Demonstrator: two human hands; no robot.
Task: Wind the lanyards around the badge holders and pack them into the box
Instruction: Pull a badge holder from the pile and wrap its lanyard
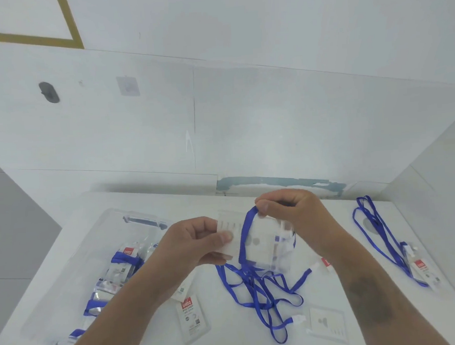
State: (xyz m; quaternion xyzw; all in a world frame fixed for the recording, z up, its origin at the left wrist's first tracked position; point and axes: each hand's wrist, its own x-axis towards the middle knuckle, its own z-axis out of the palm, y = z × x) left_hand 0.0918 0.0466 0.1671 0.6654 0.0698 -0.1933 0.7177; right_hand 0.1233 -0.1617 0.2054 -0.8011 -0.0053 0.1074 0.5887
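A big white table (330, 219) fills the near part of the view, with white walls close behind it and on the right. Its left edge runs slanting from far to near, and the floor shows past it. There is bare table between the box and the far-right lanyard, at the far side past the hands.

On the left sits a clear plastic box (74, 261). Wound badge holders (125, 258) lie inside it, each with blue strap around it.

In the middle, above the table, both hands hold one clear badge holder (257, 240). The left hand (196, 243) grips its left end, with the thumb on top and the fingers curled under. The right hand (290, 211) pinches a blue lanyard (247, 224) at the holder's far edge. The strap loops once around the holder, and the rest hangs down into a loose tangle (266, 295) on the table.

A flat badge holder with a red label (191, 317) lies near, just right of the box. Another clear one (327, 323) lies near the tangle. On the far right lies one more lanyard (379, 232) with its badge holder (424, 269).
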